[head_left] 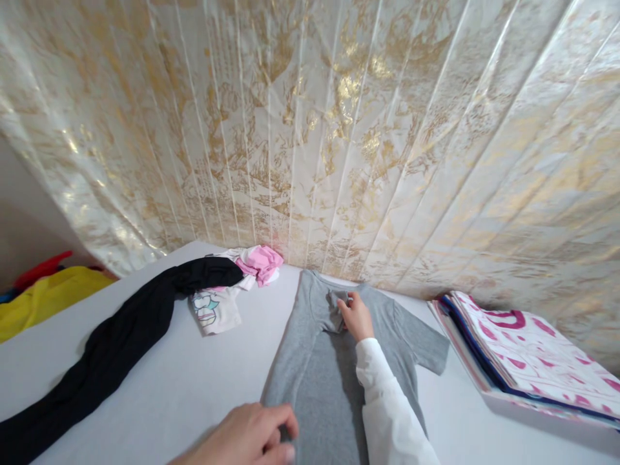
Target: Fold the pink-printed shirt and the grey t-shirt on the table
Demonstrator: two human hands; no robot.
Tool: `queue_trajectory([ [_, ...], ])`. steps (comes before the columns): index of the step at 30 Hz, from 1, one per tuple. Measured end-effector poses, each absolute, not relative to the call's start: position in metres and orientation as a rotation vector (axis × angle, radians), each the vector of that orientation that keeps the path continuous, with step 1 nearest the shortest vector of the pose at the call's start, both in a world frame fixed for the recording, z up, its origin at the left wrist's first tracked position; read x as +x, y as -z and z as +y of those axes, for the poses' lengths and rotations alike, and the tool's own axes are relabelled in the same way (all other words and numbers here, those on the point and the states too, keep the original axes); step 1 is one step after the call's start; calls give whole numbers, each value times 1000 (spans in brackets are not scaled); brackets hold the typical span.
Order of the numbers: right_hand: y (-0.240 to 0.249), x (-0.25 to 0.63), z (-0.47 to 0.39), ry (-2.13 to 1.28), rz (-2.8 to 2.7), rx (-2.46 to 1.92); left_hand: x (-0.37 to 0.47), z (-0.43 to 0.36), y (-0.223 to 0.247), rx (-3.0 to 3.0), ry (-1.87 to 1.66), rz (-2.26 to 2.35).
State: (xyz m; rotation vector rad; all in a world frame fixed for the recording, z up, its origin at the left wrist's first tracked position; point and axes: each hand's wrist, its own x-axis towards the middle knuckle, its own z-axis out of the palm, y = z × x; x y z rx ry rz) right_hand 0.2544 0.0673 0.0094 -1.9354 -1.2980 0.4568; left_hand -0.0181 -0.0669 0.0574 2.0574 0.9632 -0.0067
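A grey T-shirt lies spread on the white surface, its neck toward the patterned wall and one short sleeve stretched out to the right. My right hand, in a white sleeve, pinches a bunched fold of the shirt on its upper left part, where the left sleeve is turned inward. At the bottom, my left hand is over the shirt's left edge, fingers loosely curled with a gap between thumb and forefinger. Nothing shows in it. The shirt's lower part runs out of view.
A long black garment stretches across the left side of the white surface. Beside it lie a crumpled pink cloth and a white printed garment. Folded fabrics are stacked at right. Yellow cloth is beyond the left edge.
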Motion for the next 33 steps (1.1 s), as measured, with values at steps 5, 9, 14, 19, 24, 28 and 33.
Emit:
queue_trajectory([
  [5, -7, 253, 68, -412, -1371, -1941, -14, -12, -60, 2170, -189, 1192],
  [9, -8, 249, 68, -333, -1382, -1920, 7, 75, -55, 2453, -519, 1263],
  [14, -7, 243, 67, -235, -1376, -1859, 36, 172, -55, 2590, -568, 1178],
  [19, -8, 240, 69, -164, -1365, -1824, 59, 214, -51, 2718, -397, 995],
  [24, -5, 240, 67, -127, -1371, -1922, 74, 228, -44, 2754, -251, 1049],
  [28, -19, 234, 60, -75, -1440, -1978, 77, 222, -41, 2760, -228, 1160],
  [33, -76, 213, 26, 92, -1753, -1749, 69, 199, -40, 2673, -294, 1396],
])
